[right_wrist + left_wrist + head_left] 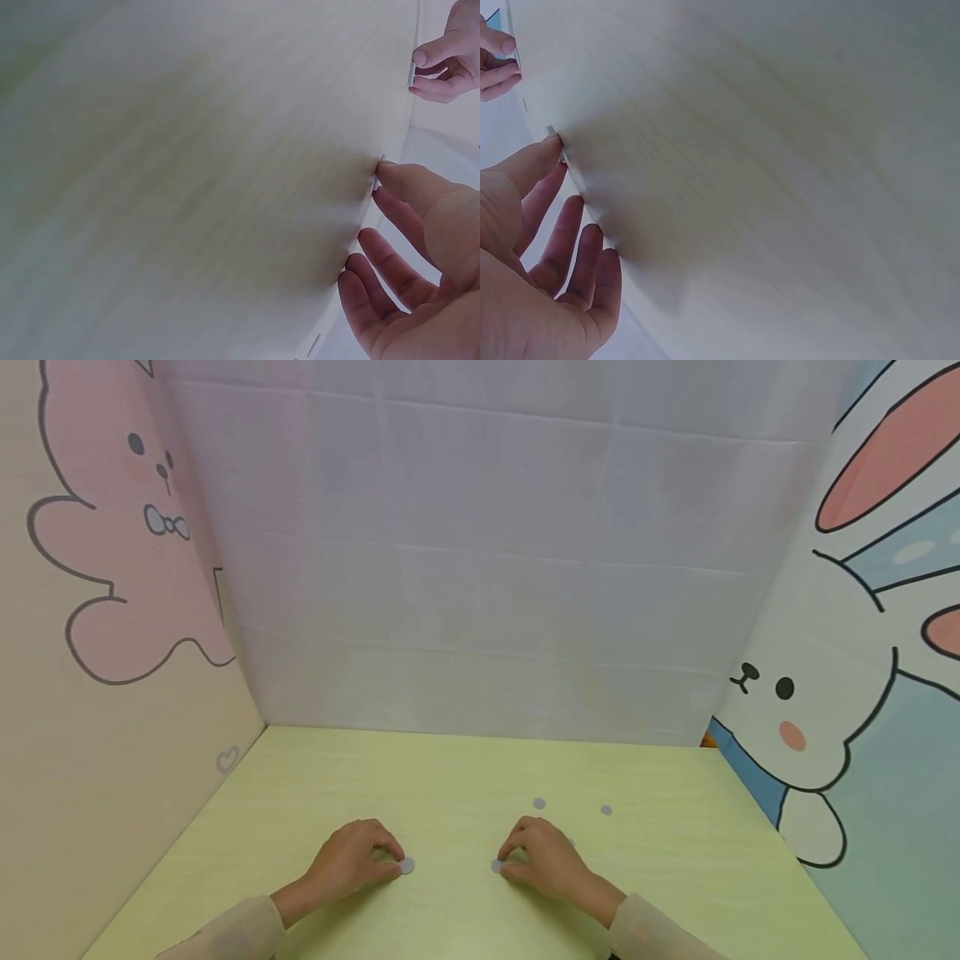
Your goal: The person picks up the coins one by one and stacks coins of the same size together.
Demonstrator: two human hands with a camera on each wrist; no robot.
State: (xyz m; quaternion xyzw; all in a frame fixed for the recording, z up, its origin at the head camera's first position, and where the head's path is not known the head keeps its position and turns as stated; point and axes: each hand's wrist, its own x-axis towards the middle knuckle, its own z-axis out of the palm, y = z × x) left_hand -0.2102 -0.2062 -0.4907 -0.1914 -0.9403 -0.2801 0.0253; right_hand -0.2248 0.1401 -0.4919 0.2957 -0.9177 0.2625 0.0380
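In the head view, two small, flat grey discs lie on the pale yellow tabletop between the hands. My left hand pinches the left grey disc at its edge between thumb and forefinger. Across a short gap, my right hand holds the right grey disc the same way, partly covering it. Both wrist views show each disc edge-on, low against the table, with the other fingertips of the left hand and the right hand at the surface.
Beyond the right hand lie a grey disc and another grey disc. A third disc is mostly hidden behind that hand. A pale back wall and two side walls with cartoon animals enclose the yellow tabletop.
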